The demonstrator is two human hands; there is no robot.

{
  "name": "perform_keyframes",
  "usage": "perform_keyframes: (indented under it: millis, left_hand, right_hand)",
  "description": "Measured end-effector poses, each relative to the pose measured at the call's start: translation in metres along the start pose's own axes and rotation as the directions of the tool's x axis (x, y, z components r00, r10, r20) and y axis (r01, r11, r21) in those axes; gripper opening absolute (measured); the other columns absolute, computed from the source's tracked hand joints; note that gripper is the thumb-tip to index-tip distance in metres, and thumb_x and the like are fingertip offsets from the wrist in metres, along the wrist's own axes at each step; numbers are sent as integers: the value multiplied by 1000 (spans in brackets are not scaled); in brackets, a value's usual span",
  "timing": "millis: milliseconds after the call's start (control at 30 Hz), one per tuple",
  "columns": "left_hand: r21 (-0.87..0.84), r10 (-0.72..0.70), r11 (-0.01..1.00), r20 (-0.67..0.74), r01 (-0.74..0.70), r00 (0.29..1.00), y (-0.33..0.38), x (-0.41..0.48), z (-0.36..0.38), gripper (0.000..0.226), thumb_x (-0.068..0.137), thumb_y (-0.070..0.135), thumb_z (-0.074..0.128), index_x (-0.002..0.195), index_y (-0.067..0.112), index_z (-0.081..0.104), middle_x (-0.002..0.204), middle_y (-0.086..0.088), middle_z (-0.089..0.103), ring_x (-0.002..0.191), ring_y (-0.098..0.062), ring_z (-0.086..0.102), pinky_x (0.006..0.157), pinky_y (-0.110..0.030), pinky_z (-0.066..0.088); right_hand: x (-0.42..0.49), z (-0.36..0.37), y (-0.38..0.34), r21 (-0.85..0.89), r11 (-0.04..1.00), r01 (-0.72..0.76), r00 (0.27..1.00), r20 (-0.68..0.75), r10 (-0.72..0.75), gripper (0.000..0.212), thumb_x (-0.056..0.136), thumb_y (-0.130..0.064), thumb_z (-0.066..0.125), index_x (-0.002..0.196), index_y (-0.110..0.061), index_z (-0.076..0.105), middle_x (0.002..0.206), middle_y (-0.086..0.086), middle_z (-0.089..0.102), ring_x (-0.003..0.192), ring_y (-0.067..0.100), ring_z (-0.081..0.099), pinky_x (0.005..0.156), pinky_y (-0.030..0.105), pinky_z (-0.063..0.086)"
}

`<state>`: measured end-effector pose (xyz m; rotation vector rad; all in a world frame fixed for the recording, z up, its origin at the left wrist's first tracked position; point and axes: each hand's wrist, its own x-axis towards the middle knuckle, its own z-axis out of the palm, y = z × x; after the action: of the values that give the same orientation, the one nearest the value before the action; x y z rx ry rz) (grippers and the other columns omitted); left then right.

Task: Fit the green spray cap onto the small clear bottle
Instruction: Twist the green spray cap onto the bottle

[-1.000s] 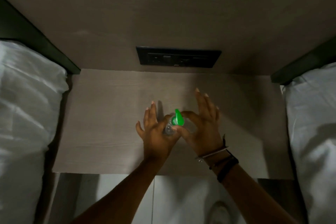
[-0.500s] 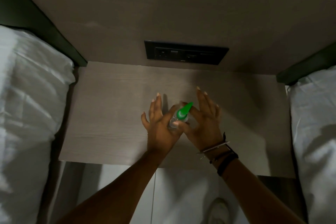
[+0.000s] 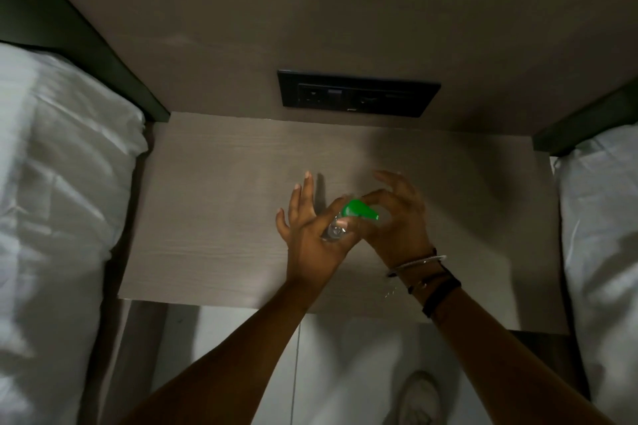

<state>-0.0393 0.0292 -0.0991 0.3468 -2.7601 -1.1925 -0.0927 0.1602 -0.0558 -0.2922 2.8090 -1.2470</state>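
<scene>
A small clear bottle (image 3: 334, 230) is held above the wooden nightstand (image 3: 214, 217) by my left hand (image 3: 312, 241), pinched between thumb and forefinger with the other fingers spread. The green spray cap (image 3: 359, 210) sits at the bottle's top, its nozzle pointing right. My right hand (image 3: 397, 221) grips the cap with thumb and forefinger, the remaining fingers raised. The bottle's lower part is hidden behind my left hand.
A black socket panel (image 3: 357, 97) is set in the wall behind the nightstand. White bedding lies on the left (image 3: 58, 217) and on the right (image 3: 600, 235). A shoe (image 3: 419, 397) shows on the floor below.
The green cap's nozzle has swung from pointing up and away round to the right as my right hand turned it. Both hands have stayed in the same place over the nightstand.
</scene>
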Motion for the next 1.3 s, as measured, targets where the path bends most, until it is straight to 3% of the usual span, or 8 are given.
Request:
perform_keyframes:
  millis: [133,333,500,600,700,867,1033,1300]
  left_hand:
    - [-14,-13,1000,-61,12,998,1,-5,3,45,76,64,50,112,39,63,159,-1,15,147,-22,8,115,-60,5]
    - [-60,-34,998,-40,32,999,10,-5,1,49,75,70,49,109,38,64,160,-3,16,147,-22,6,115,-57,3]
    - [-55,-27,998,-56,24,998,6,-5,1,40,77,53,51,111,36,63,159,-6,19,146,-25,8,114,-62,7]
    - [-17,-4,1000,-3,4,1000,7,-5,1,47,75,64,51,108,34,64,160,-5,15,147,-24,4,114,-55,2]
    - [-32,-12,999,1,12,1000,3,-3,2,32,77,57,56,90,29,66,161,0,13,148,-21,2,116,-58,2]
    - [-25,-10,1000,39,11,999,3,3,-2,44,72,62,51,89,26,68,161,-1,11,148,-22,1,116,-55,1]
    - [-85,11,996,60,-6,998,1,8,-5,44,70,59,54,96,26,67,160,-3,17,148,-25,4,115,-56,2]
    - [-49,24,999,288,-10,957,3,26,-21,40,72,46,65,111,43,60,161,1,10,148,-24,-3,116,-55,-1]
  right_hand:
    - [2,4,3,-42,998,51,993,108,-46,70,57,-70,63,119,-38,55,144,13,43,136,34,34,107,61,31]
    - [6,2,1,-81,993,82,996,41,-79,31,59,-42,77,84,-25,68,119,7,61,115,32,54,90,63,43]
    - [-4,6,-3,-43,996,77,980,185,-68,64,62,-55,64,119,-27,61,145,11,43,134,34,35,108,57,30]
    - [-4,6,3,-14,996,86,991,100,-84,40,65,-49,60,97,-26,69,130,9,58,123,35,48,97,63,40]
    - [0,8,-4,-112,994,8,1000,6,-8,49,54,-62,66,80,-20,66,113,9,61,111,31,54,90,61,44]
    - [0,4,-6,-126,990,71,992,111,-57,48,62,-53,68,101,-26,69,146,10,43,137,34,32,109,57,26]
    - [-2,8,-11,-193,979,73,997,8,-73,27,66,-36,74,88,-20,72,129,2,59,135,28,35,105,53,27]
    - [-9,20,-25,-345,935,-84,981,-193,17,54,51,-52,86,78,-10,64,98,9,62,99,32,55,82,46,39]
